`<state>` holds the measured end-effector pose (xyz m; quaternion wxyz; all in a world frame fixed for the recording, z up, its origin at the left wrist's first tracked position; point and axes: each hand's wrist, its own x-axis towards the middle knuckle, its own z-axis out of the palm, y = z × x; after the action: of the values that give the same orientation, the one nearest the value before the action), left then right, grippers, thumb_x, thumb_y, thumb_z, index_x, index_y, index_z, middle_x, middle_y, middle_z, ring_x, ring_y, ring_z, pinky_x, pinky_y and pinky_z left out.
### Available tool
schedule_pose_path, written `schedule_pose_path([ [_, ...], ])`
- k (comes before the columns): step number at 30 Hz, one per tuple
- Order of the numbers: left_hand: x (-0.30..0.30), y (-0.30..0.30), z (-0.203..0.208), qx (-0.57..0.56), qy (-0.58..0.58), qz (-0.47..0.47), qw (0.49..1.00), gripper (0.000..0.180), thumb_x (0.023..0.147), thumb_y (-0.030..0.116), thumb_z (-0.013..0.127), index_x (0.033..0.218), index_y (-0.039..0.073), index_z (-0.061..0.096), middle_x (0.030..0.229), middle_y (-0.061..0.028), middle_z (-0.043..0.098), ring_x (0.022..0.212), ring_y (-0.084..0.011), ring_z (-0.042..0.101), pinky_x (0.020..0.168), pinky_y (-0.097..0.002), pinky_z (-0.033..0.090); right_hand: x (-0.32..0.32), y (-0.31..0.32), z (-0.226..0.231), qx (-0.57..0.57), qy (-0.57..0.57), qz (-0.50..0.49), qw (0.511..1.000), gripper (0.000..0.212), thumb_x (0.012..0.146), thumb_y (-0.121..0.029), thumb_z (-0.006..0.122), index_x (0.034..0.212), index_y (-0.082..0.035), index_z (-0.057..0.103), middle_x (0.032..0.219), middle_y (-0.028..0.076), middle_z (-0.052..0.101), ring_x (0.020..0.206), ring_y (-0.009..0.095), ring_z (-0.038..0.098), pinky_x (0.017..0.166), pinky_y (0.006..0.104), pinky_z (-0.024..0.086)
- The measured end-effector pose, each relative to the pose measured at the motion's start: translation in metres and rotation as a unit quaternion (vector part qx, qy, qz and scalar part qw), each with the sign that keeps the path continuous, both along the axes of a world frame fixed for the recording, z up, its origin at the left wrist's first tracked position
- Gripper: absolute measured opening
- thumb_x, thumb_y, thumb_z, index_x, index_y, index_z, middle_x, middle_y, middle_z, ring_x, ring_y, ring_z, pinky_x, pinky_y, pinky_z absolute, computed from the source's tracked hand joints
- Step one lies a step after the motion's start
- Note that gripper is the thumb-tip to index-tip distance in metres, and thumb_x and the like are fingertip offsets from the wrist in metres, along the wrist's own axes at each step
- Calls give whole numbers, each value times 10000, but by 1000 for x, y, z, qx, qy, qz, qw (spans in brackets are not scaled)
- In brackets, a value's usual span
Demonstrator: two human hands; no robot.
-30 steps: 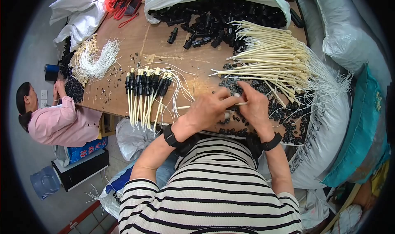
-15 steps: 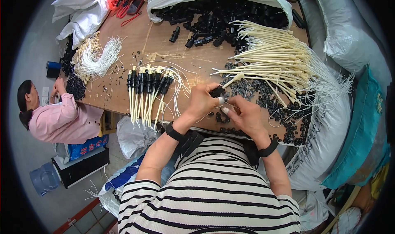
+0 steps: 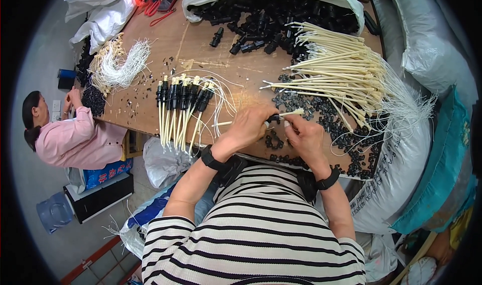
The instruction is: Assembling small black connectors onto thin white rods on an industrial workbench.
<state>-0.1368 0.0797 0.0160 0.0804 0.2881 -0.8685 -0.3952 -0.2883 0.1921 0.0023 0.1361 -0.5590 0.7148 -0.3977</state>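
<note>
Both hands meet at the near edge of the bench (image 3: 150, 59). The left hand (image 3: 249, 126) is closed on a small black fitting (image 3: 273, 118); the right hand (image 3: 305, 137) pinches a cream tube (image 3: 292, 113) whose end sits at that fitting, apparently being joined to it.

Done: a row of finished pieces (image 3: 183, 104), black fittings on cream tubes with thin white wires, lies side by side left of the hands.

Left: a large bundle of loose cream tubes (image 3: 341, 74) to the right, an open sack of black fittings (image 3: 271, 14) at the far edge, and small black rings (image 3: 321, 109) scattered by the hands. Judged by these stocks, most of the work remains.

A person in pink (image 3: 75, 139) works at the bench's left end.
</note>
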Motion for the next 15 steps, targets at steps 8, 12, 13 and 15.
schedule_pose_path([
  [8,-5,4,4,18,-30,-45,998,423,726,-50,515,1136,34,578,1004,-188,641,1012,-373,592,827,-413,482,0,2,0,8,-87,106,991,185,805,-66,640,988,-35,647,713,150,646,615,298,648,555,359,493],
  [12,-1,4,1,131,44,-51,989,434,726,-45,560,1152,39,561,916,-166,631,942,-342,617,806,-371,492,-2,4,5,59,-57,154,985,214,807,-54,632,1020,-38,611,725,171,636,662,324,649,575,384,494],
  [13,-1,6,-2,157,101,-15,982,439,722,-48,578,1152,37,558,889,-152,627,910,-327,626,796,-357,493,-2,5,2,59,-56,155,985,214,807,-54,632,1020,-38,611,725,171,636,662,324,649,575,384,494],
  [15,-1,3,-6,154,164,22,974,378,681,-70,618,1047,24,602,855,-106,622,834,-283,629,764,-329,490,-2,6,0,40,-37,131,990,173,841,-84,624,1009,-52,596,743,172,636,680,346,641,573,422,494],
])
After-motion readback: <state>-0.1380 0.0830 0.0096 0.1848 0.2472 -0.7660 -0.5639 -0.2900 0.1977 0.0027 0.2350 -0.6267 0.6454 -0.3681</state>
